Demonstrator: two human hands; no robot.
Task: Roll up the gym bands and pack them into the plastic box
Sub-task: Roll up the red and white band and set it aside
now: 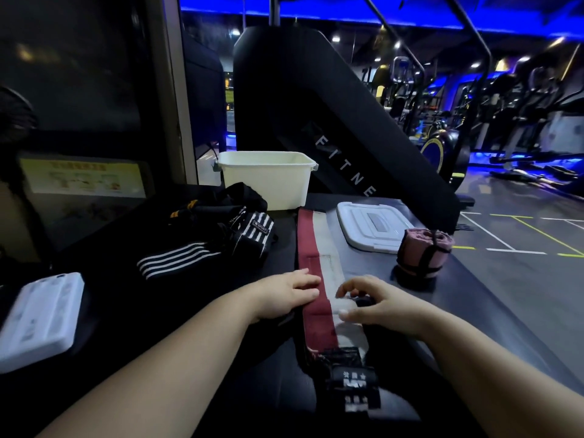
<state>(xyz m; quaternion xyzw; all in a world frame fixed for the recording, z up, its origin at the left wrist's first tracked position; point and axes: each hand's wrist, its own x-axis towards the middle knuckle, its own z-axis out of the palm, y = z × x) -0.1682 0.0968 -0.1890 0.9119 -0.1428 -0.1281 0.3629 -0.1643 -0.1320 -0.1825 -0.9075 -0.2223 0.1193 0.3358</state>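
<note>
Our left hand (284, 295) lies flat with straight fingers, pressing the red side of the long band (316, 245). Our right hand (379, 306) is curled over the white side, and we cannot tell whether it pinches the cloth. The band stretches flat along the desk (489, 305) toward the plastic box (268, 181), with its black patch end (350, 384) nearest us. We judge it light, soft and floppy, stretchy rather than slippery, so we would take the near end with both thumbs and roll it tight. A rolled pink band (423, 251) stands just beside the lid (369, 226)
</note>
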